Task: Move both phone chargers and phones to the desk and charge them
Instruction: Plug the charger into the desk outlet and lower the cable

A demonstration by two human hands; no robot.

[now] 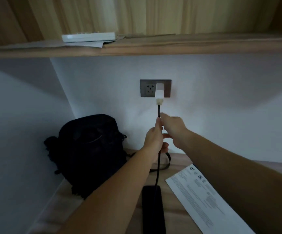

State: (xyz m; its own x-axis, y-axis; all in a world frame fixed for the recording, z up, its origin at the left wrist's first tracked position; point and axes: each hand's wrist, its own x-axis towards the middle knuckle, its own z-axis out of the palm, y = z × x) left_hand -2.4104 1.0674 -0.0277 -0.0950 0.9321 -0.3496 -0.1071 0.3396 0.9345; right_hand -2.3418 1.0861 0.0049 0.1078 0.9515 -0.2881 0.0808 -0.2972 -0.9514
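Two bare hands reach forward to a white wall above a wooden counter [175, 215]. The left hand [154, 139] is curled around a black charging cable [158, 110], gripping it partway down. The right hand [173, 126] is just beside it, slightly higher, with its fingers reaching toward the cable above the left hand's grip. Blur hides whether they pinch the cable or only come close.

The cable runs almost straight up and down. Above the hands it ends in a white charger [159, 91], plugged into the right outlet of a grey double socket plate [147, 88]; the left outlet is free. Below the hands it drops to the top end of a dark phone [152, 210] lying flat on the counter, its long axis pointing toward the wall. The join at the phone is too dark to confirm.

So the charger lies straight ahead of and above both hands, with the right hand nearer to it. Only one charger and one phone are visible.

A black backpack [89, 152] stands in the left corner, its contents unseen. A printed leaflet [204, 191] lies to the right.
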